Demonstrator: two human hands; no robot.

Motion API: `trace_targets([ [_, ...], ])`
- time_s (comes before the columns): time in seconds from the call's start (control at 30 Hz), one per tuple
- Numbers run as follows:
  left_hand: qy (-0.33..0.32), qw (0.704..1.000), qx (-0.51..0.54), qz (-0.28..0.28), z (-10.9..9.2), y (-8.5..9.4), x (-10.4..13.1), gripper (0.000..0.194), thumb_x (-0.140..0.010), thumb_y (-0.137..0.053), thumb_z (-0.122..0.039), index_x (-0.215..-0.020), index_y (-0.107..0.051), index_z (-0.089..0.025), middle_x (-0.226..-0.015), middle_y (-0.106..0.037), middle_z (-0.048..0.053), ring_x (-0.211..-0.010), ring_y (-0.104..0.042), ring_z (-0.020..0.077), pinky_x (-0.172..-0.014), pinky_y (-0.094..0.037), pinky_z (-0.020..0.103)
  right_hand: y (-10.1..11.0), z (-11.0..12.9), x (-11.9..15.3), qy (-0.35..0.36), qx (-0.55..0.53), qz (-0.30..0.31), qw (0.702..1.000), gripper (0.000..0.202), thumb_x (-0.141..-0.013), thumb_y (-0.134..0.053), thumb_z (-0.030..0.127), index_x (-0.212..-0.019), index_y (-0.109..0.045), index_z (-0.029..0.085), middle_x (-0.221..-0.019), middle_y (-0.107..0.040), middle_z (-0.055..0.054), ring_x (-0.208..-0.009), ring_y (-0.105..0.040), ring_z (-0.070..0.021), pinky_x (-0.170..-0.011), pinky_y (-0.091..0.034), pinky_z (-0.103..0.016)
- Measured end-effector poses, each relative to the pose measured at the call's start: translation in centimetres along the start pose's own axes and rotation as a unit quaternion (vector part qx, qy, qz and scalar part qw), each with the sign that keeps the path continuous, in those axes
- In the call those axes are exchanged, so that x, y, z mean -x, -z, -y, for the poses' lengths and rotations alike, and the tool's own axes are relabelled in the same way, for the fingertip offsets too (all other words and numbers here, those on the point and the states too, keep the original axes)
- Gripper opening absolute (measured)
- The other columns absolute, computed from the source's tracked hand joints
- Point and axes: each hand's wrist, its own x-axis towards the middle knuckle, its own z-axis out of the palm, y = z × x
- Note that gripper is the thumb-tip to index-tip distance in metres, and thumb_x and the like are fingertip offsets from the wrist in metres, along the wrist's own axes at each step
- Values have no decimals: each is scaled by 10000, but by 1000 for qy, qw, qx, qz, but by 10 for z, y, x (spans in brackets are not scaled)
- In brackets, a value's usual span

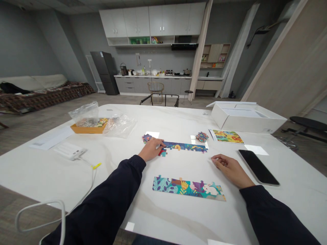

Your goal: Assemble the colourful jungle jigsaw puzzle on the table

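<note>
My left hand [152,148] is at the left end of a dark blue jigsaw strip [184,146], its fingertips closed on a puzzle piece there. A red and teal puzzle piece [162,153] lies just under those fingers, apart from the strip. My right hand [231,169] rests on the table to the right, loosely curled with nothing in it. Nearer to me lies a second joined strip [189,188], teal with leaves and a white rabbit. Small piles of pieces sit beyond, one pile [146,137] by my left hand and another pile [202,136] past the strip's right end.
A black phone [258,167] lies right of my right hand. Behind it are a picture card [227,136] and a white box [249,117]. At left stand an orange tray [88,129] with pieces, a plastic bag [120,125], and a white device [70,151] with a cable.
</note>
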Motion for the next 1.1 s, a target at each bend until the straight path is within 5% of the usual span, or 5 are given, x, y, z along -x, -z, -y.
trace_targets([
  [0.27,47,998,13,39,-10,25,15,389,-768,-797,-387,-1074,-619,-225,-1058,-645,57,-987,-604,246,-916,-507,409,1,-5,1,4,1,8,1000,479,-907,-559,627,-1009,-728,191,-695,-607,-19,-667,-524,-184,-643,-432,-311],
  [0.5,68,993,43,89,-13,39,21,404,-741,-807,-450,-1053,-661,-239,-1087,-697,47,-981,-631,239,-889,-504,380,3,-2,1,7,-2,3,1000,527,-879,-574,680,-994,-739,192,-673,-613,-17,-644,-520,-180,-621,-433,-305],
  [0.87,34,997,46,49,-15,31,20,323,-738,-834,-374,-991,-704,-222,-1009,-714,31,-843,-621,187,-814,-527,332,3,0,1,3,-2,3,1000,514,-879,-579,657,-1005,-746,187,-678,-623,-29,-656,-525,-186,-627,-439,-314],
  [1.1,-3,999,30,37,-14,20,20,201,-836,-782,-362,-1002,-799,-249,-1044,-687,70,-972,-643,226,-941,-522,387,3,1,1,1,0,7,1000,499,-888,-566,641,-1016,-734,189,-681,-623,-26,-656,-522,-189,-638,-430,-323],
])
